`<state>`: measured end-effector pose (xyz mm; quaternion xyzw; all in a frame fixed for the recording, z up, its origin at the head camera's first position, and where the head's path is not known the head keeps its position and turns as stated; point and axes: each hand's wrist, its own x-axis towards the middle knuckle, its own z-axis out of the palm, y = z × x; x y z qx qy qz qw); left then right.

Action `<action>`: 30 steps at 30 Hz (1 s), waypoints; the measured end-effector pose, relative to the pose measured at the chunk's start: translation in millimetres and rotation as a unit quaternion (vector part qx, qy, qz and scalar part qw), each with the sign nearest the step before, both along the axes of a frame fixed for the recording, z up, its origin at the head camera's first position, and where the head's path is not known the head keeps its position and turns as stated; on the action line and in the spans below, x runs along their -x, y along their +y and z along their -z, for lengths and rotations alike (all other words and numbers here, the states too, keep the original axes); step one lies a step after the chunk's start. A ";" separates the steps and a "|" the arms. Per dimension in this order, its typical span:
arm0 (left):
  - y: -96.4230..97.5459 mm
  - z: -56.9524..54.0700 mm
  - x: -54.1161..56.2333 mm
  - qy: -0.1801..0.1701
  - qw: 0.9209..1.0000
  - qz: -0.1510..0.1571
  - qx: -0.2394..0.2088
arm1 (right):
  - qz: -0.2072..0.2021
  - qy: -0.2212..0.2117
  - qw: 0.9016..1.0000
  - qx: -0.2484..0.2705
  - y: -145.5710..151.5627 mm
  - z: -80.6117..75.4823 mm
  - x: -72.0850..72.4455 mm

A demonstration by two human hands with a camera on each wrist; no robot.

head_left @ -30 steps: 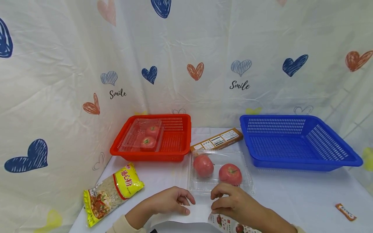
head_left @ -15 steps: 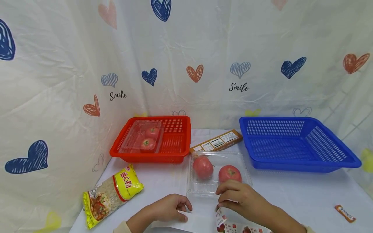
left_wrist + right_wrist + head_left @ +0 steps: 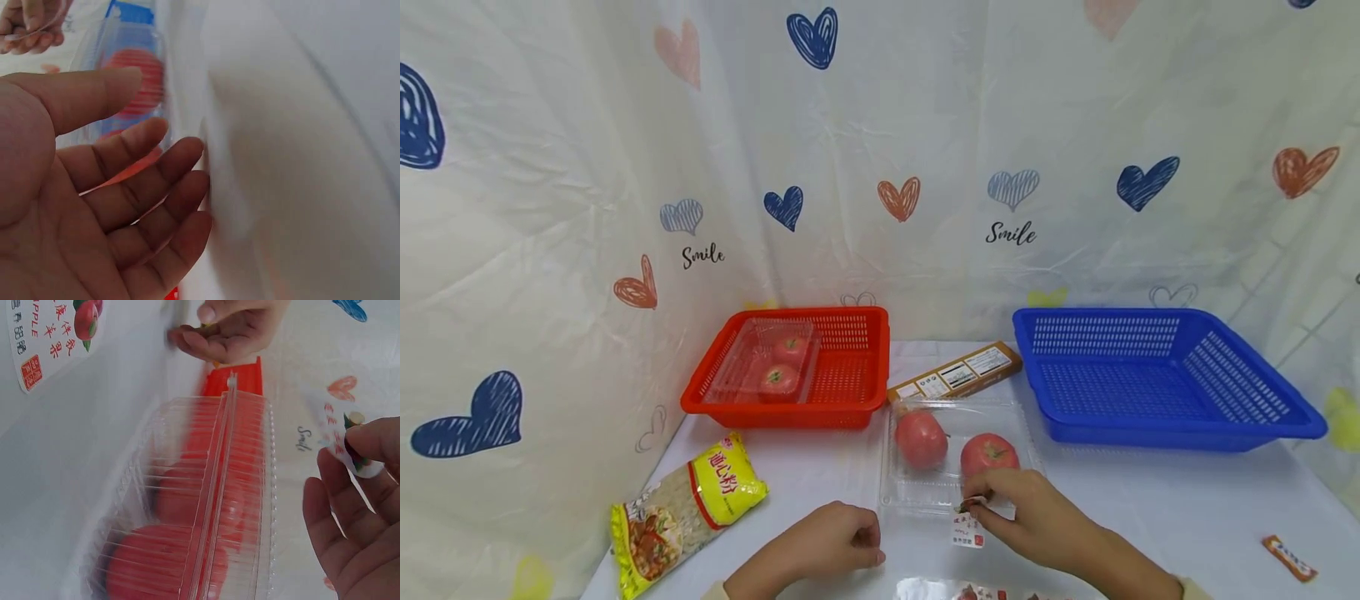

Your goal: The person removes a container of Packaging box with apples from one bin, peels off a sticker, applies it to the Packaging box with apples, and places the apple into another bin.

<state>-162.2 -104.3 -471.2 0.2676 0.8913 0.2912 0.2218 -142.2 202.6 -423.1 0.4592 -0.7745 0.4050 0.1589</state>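
My right hand [image 3: 1033, 521] pinches a small white label [image 3: 967, 531] between thumb and fingers. In the right wrist view, that label [image 3: 353, 440] carries a printed fruit and red characters. The label hangs at the near edge of a clear plastic box [image 3: 891, 492], in which lie two round red fruits [image 3: 921, 440]. My left hand [image 3: 831, 542] is left of it, fingers loosely bent, with nothing held. Part of a sheet of printed labels [image 3: 988, 592] shows at the bottom edge of the head view; the remainder is out of frame.
A red basket [image 3: 790, 415] with another clear box of fruits stands back left, a blue basket [image 3: 1157, 433] back right. Between them lies a brown carton [image 3: 958, 373]. A yellow noodle bag [image 3: 688, 512] is at left, a small orange-wrapped snack [image 3: 1290, 558] far right.
The label has come off its sheet and is now free in my right hand. The sheet has dropped lower, away from my left hand. The head view has tilted up slightly.
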 end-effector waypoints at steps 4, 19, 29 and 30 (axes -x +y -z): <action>1.5 -0.5 7.4 0.002 0.998 -0.058 -0.021 | 0.015 -0.058 0.998 0.008 -0.1 -2.2 4.4; 30.1 5.2 25.6 -0.097 0.926 -0.261 -0.255 | 0.096 -0.202 0.975 -0.020 -1.6 -19.5 46.9; 34.1 9.0 28.9 -0.125 0.914 -0.274 -0.271 | 0.100 -0.218 0.966 -0.097 -0.1 -22.7 67.3; 34.4 8.2 28.9 -0.126 0.914 -0.274 -0.271 | 0.104 -0.218 0.965 -0.100 0.6 -23.0 68.4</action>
